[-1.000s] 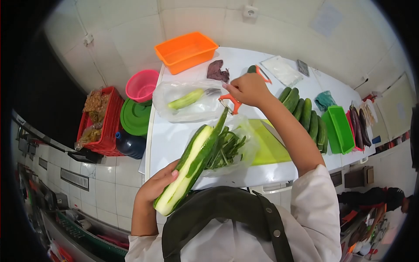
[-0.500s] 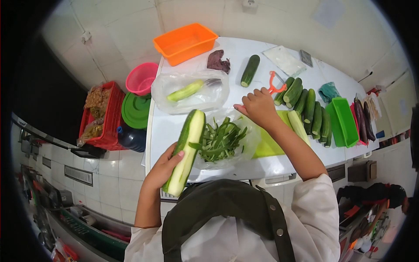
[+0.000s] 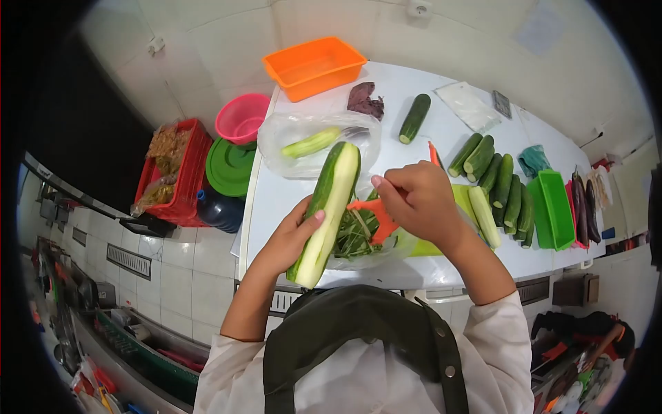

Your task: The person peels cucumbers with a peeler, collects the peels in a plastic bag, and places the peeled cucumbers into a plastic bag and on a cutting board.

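My left hand [image 3: 293, 234] is wrapped round a large, partly peeled cucumber [image 3: 329, 210], with a long pale strip bared along green skin. Closed round an orange peeler [image 3: 378, 217], my right hand [image 3: 424, 200] is just right of the cucumber, and the peeler's head is close to its side. Beneath them, green peelings [image 3: 358, 236] lie in a clear plastic bag. A peeled pale cucumber [image 3: 312, 142] rests on another clear bag [image 3: 276, 155] further back.
Several green cucumbers [image 3: 507, 183] and a peeled one [image 3: 485, 215] lie right, beside a green bin [image 3: 554, 210]. A lone cucumber [image 3: 415, 119] and an orange bin [image 3: 315, 69] are at the back. A red crate [image 3: 172, 172] stands left; a person [image 3: 600, 331] is at far right.
My right hand first moved back toward me from over the table, then left with the peeler toward the held cucumber. The cucumber in my left hand has turned more upright.
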The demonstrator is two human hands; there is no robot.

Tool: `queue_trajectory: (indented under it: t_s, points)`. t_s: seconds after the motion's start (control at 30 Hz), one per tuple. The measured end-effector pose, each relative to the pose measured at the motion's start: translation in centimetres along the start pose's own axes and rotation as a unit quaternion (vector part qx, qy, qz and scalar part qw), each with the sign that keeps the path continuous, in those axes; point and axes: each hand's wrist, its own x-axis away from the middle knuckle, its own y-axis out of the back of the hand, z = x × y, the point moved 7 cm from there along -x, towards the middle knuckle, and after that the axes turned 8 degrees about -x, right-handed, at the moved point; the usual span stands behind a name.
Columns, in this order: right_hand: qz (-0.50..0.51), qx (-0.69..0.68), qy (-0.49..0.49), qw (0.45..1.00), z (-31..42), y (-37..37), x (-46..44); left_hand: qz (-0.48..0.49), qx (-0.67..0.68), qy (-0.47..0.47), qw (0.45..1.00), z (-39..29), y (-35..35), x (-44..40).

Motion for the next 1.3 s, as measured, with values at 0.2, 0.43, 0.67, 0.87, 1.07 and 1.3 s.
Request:
queue_trajectory:
  t_s: [0.2,0.43,0.67,0.87,1.07,1.3]
  points:
    - [0.056,0.075,0.141,0.986,5.2,-4.2,0.5,-0.024,0.025,-0.04,0.999,0.3,-0.2,-0.8]
    - [0.066,0.121,0.212,0.967,4.1,-6.6,-0.4,-0.06,-0.022,-0.028,0.998,0.2,0.2,0.4]
    - [-0.042,0.199,0.194,0.96,0.0,-2.9,-1.5,-0.029,-0.027,0.022,0.999,1.2,0.1,1.5]
    - [-0.107,0.233,0.219,0.941,0.8,1.9,0.5,-0.068,0.0,0.046,0.997,3.2,1.0,0.9]
    - [-0.119,0.216,0.158,0.956,0.6,2.1,1.8,0.051,0.259,0.029,0.964,2.9,-0.5,0.2]
    - [0.017,0.026,0.094,0.995,5.2,-4.7,1.7,0.07,0.336,0.025,0.939,3.5,-1.4,-0.4]
